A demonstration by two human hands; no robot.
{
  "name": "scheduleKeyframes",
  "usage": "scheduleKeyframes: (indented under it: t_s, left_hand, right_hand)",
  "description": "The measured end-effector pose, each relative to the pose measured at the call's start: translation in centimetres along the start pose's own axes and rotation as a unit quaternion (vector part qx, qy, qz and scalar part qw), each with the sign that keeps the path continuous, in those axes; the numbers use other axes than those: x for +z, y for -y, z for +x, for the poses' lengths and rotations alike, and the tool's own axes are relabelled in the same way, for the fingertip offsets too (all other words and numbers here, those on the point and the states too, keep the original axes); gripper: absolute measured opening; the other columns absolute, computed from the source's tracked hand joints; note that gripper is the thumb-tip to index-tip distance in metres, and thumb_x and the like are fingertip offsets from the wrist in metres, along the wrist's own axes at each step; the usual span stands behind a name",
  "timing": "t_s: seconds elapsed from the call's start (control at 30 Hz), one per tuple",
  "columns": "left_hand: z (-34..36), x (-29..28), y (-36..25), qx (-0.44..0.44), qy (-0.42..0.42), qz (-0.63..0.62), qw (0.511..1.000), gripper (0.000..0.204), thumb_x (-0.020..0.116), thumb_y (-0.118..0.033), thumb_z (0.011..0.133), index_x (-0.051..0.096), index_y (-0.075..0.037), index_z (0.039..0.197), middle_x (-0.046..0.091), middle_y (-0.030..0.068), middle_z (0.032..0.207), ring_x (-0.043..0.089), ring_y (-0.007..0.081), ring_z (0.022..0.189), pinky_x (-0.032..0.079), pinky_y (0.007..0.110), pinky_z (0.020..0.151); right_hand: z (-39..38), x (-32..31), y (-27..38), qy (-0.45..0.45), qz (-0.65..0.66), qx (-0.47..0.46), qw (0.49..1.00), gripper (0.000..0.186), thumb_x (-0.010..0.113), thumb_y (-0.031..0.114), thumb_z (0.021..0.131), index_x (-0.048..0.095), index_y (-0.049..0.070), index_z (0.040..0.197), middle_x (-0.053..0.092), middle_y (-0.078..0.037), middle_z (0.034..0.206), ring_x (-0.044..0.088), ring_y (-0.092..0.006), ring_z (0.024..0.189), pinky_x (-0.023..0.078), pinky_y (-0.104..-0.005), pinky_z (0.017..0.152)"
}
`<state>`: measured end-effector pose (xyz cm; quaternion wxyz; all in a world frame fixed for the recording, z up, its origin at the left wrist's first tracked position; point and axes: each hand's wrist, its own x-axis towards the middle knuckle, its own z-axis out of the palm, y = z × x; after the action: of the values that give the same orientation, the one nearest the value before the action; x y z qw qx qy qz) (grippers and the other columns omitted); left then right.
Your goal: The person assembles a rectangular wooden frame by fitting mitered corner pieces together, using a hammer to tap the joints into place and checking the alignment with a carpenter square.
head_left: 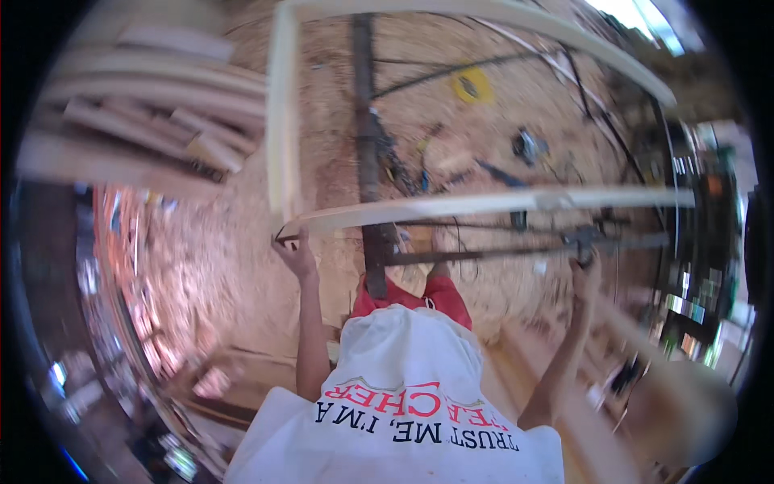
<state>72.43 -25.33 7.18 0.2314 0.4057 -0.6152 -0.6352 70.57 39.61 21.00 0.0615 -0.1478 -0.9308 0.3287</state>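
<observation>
A pale wooden frame (pixel 484 198) spans dark metal bars. My left hand (pixel 296 254) holds its near left corner, fingers up at the joint, where a small dark edge shows. On the right, below the front rail, my right hand (pixel 586 274) is closed on a dark metal clamp-like piece (pixel 582 242) attached to a horizontal metal bar (pixel 484 253). Motion blur hides the detail of that piece and my fingers. A vertical dark metal beam (pixel 363 145) runs under the frame toward my body.
Stacked boards (pixel 137 129) lie at upper left. A yellow object (pixel 472 85), tools (pixel 528 145) and cables (pixel 387 161) lie on the dusty, shaving-covered floor (pixel 201 274) beyond and beneath the frame. Long timber pieces (pixel 613 331) are at lower right, blurred.
</observation>
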Motion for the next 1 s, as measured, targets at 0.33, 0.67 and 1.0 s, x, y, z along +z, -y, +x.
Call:
scheduleKeyframes:
  t_s: [0.33, 0.67, 1.0]
  left_hand:
    - [0.0, 5.3, 0.8, 0.075, -0.194, 0.089, 0.974, 0.081, 0.079, -0.021, 0.086, 0.030, 0.006, 0.144, 0.045, 0.0220, 0.141, 0.045, 0.0312, 0.132, 0.038, 0.043, 0.110]
    - [0.5, 9.5, -2.5, 0.089, -0.384, 0.066, 0.917, 0.059, 0.071, 0.003, 0.071, 0.043, 0.002, 0.123, 0.055, 0.0177, 0.118, 0.056, 0.0289, 0.112, 0.045, 0.043, 0.096]
    - [1.4, 9.4, -0.4, 0.117, -0.381, 0.046, 0.916, 0.059, 0.067, 0.005, 0.070, 0.044, 0.002, 0.124, 0.057, 0.0166, 0.112, 0.059, 0.0296, 0.107, 0.048, 0.040, 0.093]
  right_hand:
    - [34.6, -0.6, -16.4, 0.323, -0.202, -0.039, 0.924, 0.022, 0.075, 0.017, 0.086, 0.071, 0.002, 0.101, 0.061, -0.002, 0.082, 0.059, -0.0150, 0.082, 0.050, -0.0373, 0.074]
    - [37.5, 1.0, -26.0, 0.494, -0.157, 0.121, 0.846, 0.037, 0.072, 0.040, 0.089, 0.070, 0.006, 0.104, 0.064, -0.005, 0.089, 0.060, -0.0162, 0.076, 0.051, -0.0367, 0.073]
    - [28.5, -5.8, -2.9, 0.457, -0.023, 0.154, 0.876, 0.043, 0.074, 0.026, 0.086, 0.059, 0.005, 0.120, 0.059, -0.009, 0.108, 0.056, -0.0206, 0.098, 0.044, -0.0363, 0.091]
